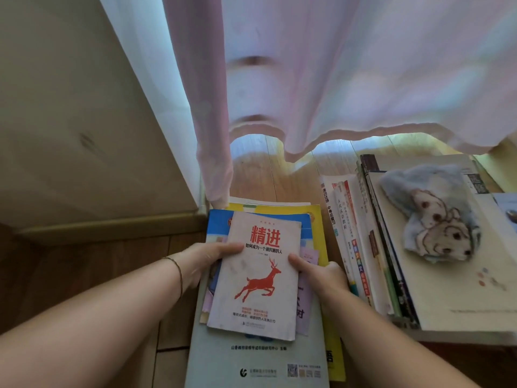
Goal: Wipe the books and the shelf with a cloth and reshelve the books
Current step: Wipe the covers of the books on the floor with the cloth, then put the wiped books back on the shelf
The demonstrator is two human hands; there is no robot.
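A white book with a red deer on its cover (pixel 258 275) lies on top of a pile of books (pixel 260 357) on the floor. My left hand (pixel 204 260) grips its left edge and my right hand (pixel 321 271) grips its right edge. To the right stands a second stack of books (pixel 361 247) with spines facing me. On top of that stack lies a crumpled blue cloth (pixel 432 217) printed with cartoon dogs, apart from both hands.
A pink sheer curtain (pixel 335 79) hangs over the far side, its hem just above the wooden floor (pixel 282 169). A beige wall with a skirting board (pixel 112 222) runs along the left. A large pale book (pixel 461 289) tops the right stack.
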